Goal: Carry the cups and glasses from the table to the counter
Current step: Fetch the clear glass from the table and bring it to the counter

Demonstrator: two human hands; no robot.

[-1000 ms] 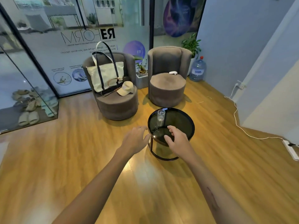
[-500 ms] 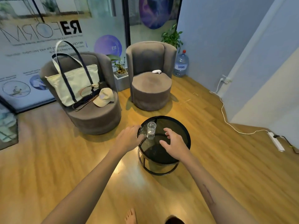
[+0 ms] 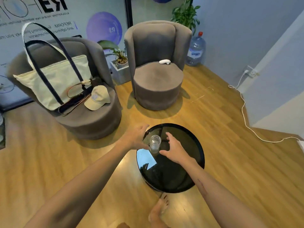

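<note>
On the round black glass worktop (image 3: 189, 162) we have one clear glass (image 3: 155, 143), upright, standing left of centre toward the far rim. Both hands are spread and empty: left hand (image 3: 136, 137) just beside the glass on its left, fingers fanned over the worktop rim; right hand (image 3: 172, 148) just beside it on the right, thumb and fingers curved into a C. Neither looks to be touching the glass yet, though the left thumb is too close to call

Step in hand as we read it: the grasp. One hand is enough; we'd wrap the right around the lower body, thumb opposite fingers, and lift straight up before moving off. Glass on glass is slick, so no sliding it toward the rim. Can't tell whether there's liquid in it, so we keep it level

No other cups or glasses show on the worktop, and the counter is not in view, so we'll have to turn away to find it

Around us: two grey armchairs beyond the worktop, the left armchair (image 3: 92, 119) carrying a tote bag (image 3: 54, 83) and a cap (image 3: 97, 97), the right armchair (image 3: 158, 76) a small white object on its seat. A white cable (image 3: 243, 112) trails along the floor on the right to a power strip: trip risk if the route goes that way. Our bare foot (image 3: 158, 213) is near the worktop's base, so we mind the step back
</note>
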